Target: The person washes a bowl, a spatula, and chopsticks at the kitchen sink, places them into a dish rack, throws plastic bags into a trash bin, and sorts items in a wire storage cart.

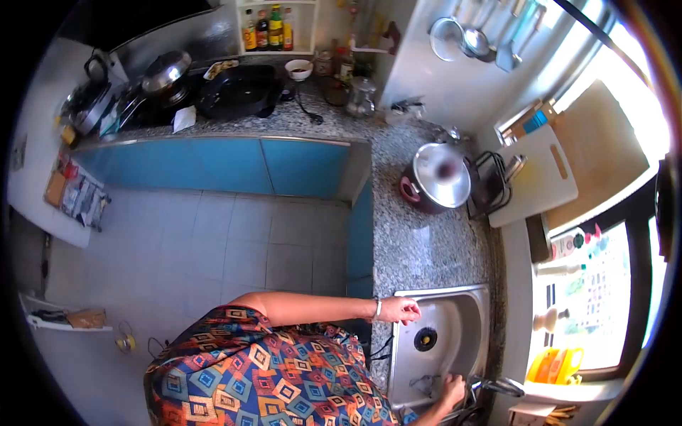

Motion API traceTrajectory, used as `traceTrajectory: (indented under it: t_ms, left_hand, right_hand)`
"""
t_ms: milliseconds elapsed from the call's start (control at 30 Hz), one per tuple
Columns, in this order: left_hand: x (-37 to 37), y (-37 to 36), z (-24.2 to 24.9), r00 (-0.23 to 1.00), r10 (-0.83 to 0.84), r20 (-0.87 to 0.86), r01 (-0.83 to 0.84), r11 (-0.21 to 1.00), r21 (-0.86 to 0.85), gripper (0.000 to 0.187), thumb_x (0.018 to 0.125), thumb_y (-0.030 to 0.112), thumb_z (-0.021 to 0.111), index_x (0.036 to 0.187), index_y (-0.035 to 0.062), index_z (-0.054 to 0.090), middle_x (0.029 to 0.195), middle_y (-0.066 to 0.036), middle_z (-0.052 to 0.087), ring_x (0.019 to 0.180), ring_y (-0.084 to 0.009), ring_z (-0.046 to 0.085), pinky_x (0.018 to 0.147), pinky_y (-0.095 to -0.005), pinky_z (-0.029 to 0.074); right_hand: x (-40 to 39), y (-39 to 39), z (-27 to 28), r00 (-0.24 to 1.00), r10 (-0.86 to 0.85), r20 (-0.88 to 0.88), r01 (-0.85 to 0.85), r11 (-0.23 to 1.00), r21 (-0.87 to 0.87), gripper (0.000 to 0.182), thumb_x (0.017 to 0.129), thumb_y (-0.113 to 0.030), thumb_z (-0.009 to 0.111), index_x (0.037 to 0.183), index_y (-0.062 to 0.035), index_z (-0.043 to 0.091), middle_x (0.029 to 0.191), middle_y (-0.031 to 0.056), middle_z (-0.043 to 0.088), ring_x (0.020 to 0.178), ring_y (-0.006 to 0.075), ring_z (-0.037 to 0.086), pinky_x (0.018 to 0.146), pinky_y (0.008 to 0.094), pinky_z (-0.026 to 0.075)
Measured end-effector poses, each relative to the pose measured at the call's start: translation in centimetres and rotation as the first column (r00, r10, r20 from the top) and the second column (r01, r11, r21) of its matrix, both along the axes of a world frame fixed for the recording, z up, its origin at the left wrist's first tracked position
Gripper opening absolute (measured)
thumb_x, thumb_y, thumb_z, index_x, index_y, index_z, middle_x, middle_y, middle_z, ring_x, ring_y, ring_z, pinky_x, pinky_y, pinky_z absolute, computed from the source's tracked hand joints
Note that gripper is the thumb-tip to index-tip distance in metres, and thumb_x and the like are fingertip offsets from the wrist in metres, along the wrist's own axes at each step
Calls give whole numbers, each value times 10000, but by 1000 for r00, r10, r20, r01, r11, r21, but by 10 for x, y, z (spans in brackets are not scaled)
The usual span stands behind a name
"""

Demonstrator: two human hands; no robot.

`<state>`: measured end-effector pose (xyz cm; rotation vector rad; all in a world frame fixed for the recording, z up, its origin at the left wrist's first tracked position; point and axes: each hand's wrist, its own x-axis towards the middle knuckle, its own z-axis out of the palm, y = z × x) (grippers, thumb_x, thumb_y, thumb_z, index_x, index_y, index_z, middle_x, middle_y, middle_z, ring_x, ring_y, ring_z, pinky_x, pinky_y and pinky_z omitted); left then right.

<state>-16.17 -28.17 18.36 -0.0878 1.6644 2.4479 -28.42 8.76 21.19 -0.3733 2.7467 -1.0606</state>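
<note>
My left hand (400, 310), with a pale band at its wrist, hangs over the upper left rim of the steel sink (455, 302). Its fingers are curled together, and what they hold, if anything, is too small to name. Lower in the basin, my right hand (453, 390) is beside the metal faucet (497, 386), its fingers bent and partly hidden. A clear, crumpled-looking thing (425, 385) lies on the sink floor left of the right hand. The black drain (425, 339) between my hands has a small yellowish piece on it.
A lidded pot (439, 181) stands on the granite counter (405, 252) beyond the sink, next to a black rack (490, 184) and a white cutting board (540, 174). The window ledge at right holds bottles and orange-yellow items (554, 366). A stove with pans (240, 92) lies farther off.
</note>
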Motion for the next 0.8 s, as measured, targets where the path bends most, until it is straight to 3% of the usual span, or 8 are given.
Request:
traceTrajectory:
  t_ms: [67, 167, 300, 500, 567, 633, 700, 800]
  left_hand:
    - [33, -33, -7, 998, 64, 6, -64, 998, -7, 230, 844, 201, 506, 996, 29, 505, 887, -43, 556, 759, -104, 557, 675, -245, 459]
    - [11, -47, 9, 987, 148, 59, -146, 989, -36, 245, 853, 229, 492, 1012, 43, 507, 896, -30, 559, 774, -102, 553, 666, -248, 454]
    - [83, -108, 4, 963, 261, 72, -259, 965, -37, 253, 857, 243, 484, 1030, 60, 505, 921, -24, 555, 812, -95, 537, 670, -245, 447]
    - [130, -163, 2, 895, 432, 110, -435, 900, 2, 270, 863, 273, 473, 1041, 70, 486, 943, -24, 542, 833, -110, 532, 706, -249, 431]
    - [151, -184, -3, 868, 488, 98, -490, 872, 3, 269, 864, 271, 472, 1043, 71, 483, 956, -22, 537, 843, -109, 528, 713, -251, 427]
    - [167, -199, -6, 830, 551, 82, -554, 833, 9, 267, 864, 271, 472, 1043, 73, 484, 957, -19, 536, 844, -108, 526, 708, -248, 426]
    - [184, -208, -5, 782, 619, 73, -622, 782, 41, 258, 863, 244, 476, 1046, 63, 484, 960, -31, 544, 847, -108, 535, 702, -233, 436]
    - [205, -221, -4, 693, 718, 63, -720, 691, 58, 238, 865, 207, 472, 1039, 47, 495, 957, -51, 558, 855, -112, 548, 702, -225, 453]
  right_hand:
    - [5, -19, -26, 760, 406, -508, -57, 820, 569, 219, 807, -189, 507, 941, -19, 542, 878, 115, 574, 647, 206, 572, 538, 291, 455]
    - [-34, -104, 44, 943, -46, 329, 6, 993, 120, 237, 794, -163, 523, 976, -12, 537, 894, 144, 564, 778, 227, 568, 643, 323, 454]
    - [-8, -189, 55, 862, 506, 12, -469, 790, 395, 280, 835, -171, 489, 1052, 5, 509, 958, 121, 568, 850, 175, 572, 681, 282, 459]
    - [13, -303, 85, 471, 760, 449, -307, 618, -724, 348, 874, -213, 431, 1104, 46, 460, 994, 198, 553, 821, 235, 588, 697, 324, 479]
    - [6, -335, 56, 761, 521, 386, -418, 850, -321, 299, 869, -211, 434, 1051, 11, 515, 980, 158, 574, 792, 226, 593, 639, 312, 477]
    - [10, -355, 41, 562, 768, -307, -434, 590, 681, 265, 855, -199, 455, 1036, -23, 536, 958, 125, 590, 816, 214, 585, 635, 310, 467]
    - [10, -375, 40, 701, 708, 81, -713, 693, 107, 268, 847, -177, 465, 1055, -18, 525, 970, 128, 578, 849, 211, 573, 716, 314, 462]
    - [29, -421, 57, 399, 756, 520, -510, 654, -559, 320, 852, -181, 470, 1071, 52, 490, 939, 154, 577, 824, 220, 579, 730, 331, 475]
